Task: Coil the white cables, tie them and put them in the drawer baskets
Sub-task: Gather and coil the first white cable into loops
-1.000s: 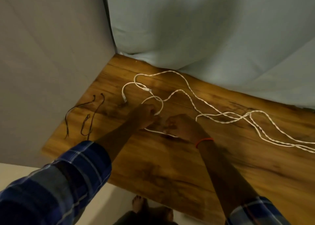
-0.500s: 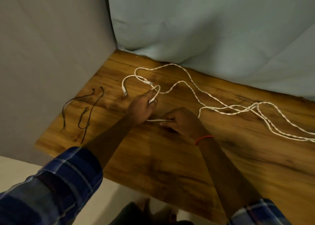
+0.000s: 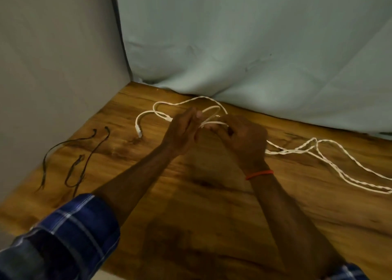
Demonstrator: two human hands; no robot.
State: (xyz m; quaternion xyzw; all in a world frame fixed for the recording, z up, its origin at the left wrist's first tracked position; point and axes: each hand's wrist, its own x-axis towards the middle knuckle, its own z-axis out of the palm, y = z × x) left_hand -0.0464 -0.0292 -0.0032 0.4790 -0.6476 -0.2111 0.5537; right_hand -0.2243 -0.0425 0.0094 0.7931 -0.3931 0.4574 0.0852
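Note:
A long white twisted cable (image 3: 297, 150) lies spread over the wooden table (image 3: 212, 216), trailing off to the right edge. Its near end makes loops at the back, and one white plug (image 3: 139, 132) rests on the wood to the left. My left hand (image 3: 182, 131) and my right hand (image 3: 244, 140) are raised close together above the table, each pinching a stretch of this cable, with a short loop (image 3: 212, 110) arching between them. An orange band sits on my right wrist.
Several thin dark ties (image 3: 84, 150) lie on the table's left side near a grey wall panel (image 3: 53, 67). A pale blue cloth (image 3: 254, 46) hangs behind the table. No drawer or basket is in view.
Both hands have lifted off the table and come together toward the back, drawing the cable's near part up into a loop. The trailing cable on the right has shifted slightly.

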